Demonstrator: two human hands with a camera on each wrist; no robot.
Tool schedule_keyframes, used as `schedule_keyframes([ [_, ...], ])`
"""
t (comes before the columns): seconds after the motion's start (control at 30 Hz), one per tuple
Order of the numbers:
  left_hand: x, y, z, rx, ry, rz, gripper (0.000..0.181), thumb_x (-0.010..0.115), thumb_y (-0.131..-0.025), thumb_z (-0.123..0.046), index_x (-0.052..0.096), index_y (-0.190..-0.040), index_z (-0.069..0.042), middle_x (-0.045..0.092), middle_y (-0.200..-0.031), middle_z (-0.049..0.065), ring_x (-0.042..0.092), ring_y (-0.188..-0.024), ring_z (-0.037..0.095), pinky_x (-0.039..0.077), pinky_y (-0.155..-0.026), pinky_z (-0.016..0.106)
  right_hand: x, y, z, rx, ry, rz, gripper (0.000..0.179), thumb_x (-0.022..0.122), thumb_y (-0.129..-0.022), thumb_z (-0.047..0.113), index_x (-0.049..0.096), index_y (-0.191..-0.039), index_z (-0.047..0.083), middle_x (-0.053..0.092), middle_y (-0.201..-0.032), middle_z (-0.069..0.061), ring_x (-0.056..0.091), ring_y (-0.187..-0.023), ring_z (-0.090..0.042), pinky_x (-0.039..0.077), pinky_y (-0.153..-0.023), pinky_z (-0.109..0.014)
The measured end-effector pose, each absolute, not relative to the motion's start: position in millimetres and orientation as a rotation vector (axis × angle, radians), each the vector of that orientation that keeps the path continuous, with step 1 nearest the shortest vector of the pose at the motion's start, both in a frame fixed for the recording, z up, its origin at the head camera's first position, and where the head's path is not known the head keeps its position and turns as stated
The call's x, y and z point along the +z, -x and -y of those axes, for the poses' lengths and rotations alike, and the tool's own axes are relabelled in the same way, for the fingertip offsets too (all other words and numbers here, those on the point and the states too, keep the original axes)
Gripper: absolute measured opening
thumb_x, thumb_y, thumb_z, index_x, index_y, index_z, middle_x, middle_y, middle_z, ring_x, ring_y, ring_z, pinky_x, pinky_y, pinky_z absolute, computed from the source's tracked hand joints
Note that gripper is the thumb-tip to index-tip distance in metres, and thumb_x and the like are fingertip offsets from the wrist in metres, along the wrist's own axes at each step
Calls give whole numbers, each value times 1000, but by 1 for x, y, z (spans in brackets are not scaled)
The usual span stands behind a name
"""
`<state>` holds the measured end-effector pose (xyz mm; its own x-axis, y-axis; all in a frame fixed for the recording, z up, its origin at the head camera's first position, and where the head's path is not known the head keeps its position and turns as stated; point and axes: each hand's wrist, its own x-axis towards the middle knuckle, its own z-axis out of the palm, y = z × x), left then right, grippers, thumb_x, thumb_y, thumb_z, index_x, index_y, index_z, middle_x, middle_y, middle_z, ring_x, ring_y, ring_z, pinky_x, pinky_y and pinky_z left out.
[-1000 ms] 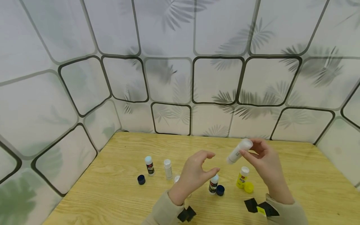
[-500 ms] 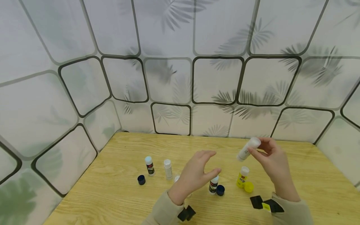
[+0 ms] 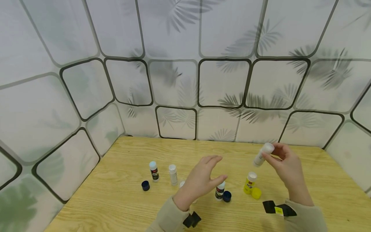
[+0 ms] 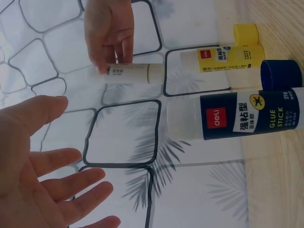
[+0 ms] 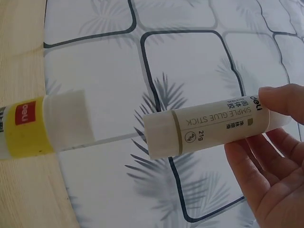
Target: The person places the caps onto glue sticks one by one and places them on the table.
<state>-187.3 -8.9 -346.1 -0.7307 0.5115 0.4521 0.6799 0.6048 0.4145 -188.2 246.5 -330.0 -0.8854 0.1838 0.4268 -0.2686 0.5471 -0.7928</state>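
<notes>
1. A leaf-patterned covering (image 3: 226,83) is hanging behind the table (image 3: 116,206), whose wood-grained top is filling the near part of the scene.
2. The left hand (image 3: 200,177) is hovering over the middle, holding nothing, its thumb and fingers spreading wide toward the right.
3. The right hand (image 3: 290,164) is pinching the upper end of a white glue stick (image 3: 263,155) between thumb and fingers.
4. That stick is hanging off the table, to the right of the left hand and well apart from it; its long axis is leaning, the lower end pointing down and left. Compared with a second ago, the right hand is holding it farther right, while the left hand is staying almost in place.
5. The yellow glue stick (image 3: 249,183) is standing upright on the near side of it, not touching. A navy glue stick (image 3: 219,192) is standing farther left, partly behind the left thumb.
6. A yellow cap (image 3: 256,193) and a dark blue cap (image 3: 227,196) are lying just beside these.
</notes>
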Motion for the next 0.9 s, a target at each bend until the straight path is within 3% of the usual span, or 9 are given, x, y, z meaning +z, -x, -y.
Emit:
schedule_keyframes([
  [0.2,-346,188,9,-846,960,2562,54,57,-85,-37,45,-128,-7,45,-128,6,40,-117,17,37,-92,28,-341,197,-261,1388,-40,2308,41,66,-80,22,49,-108,-3,54,-101,-10,48,-83,5,42,-65,-8],
  [0.5,-346,189,9,-850,957,2575,55,57,-85,-37,43,-130,-8,44,-129,4,39,-118,16,36,-92,28,-346,200,-265,1261,18,2389,44,65,-81,22,48,-112,-4,53,-93,7,45,-79,12,41,-64,-9],
  [0.77,-346,188,10,-845,960,2567,55,57,-85,-37,44,-129,-8,45,-128,6,40,-117,17,37,-92,28,-359,209,-269,1238,146,2468,46,63,-82,26,47,-113,-4,54,-103,-15,42,-79,8,40,-66,-18],
  [0.9,-345,188,10,-842,959,2567,55,57,-85,-36,44,-129,-7,45,-128,5,40,-117,16,37,-92,28,-365,212,-272,1242,164,2498,47,62,-83,27,47,-113,-5,53,-107,-19,46,-83,-3,41,-68,-25],
])
